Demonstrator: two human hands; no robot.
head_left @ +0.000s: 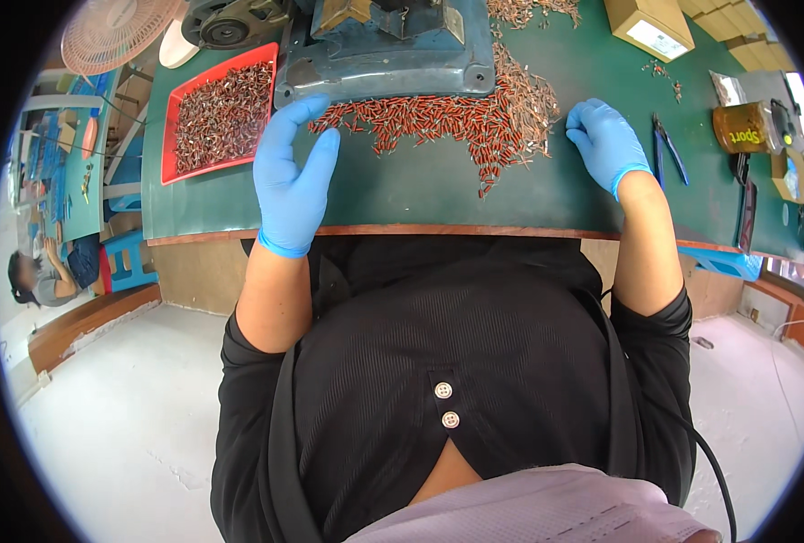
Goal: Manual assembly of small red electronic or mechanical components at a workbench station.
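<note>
Both blue-gloved hands are resting open-fingered and empty on the green table (438, 195), the left hand (291, 176) touching the near-left end of the red terminal heap (461, 122), the right hand (606, 142) just beside its right end.

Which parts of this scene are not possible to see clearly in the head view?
- Machine: its top is cut off by the upper edge.
- Small red parts: too small to tell their exact shape.
- Right hand: fingertips curl under, so any grip is hidden.
- Left hand: palm faces down, underside hidden.
- Red tray: contents too small to tell apart.
- Boxes: cut off by the rim.
</note>
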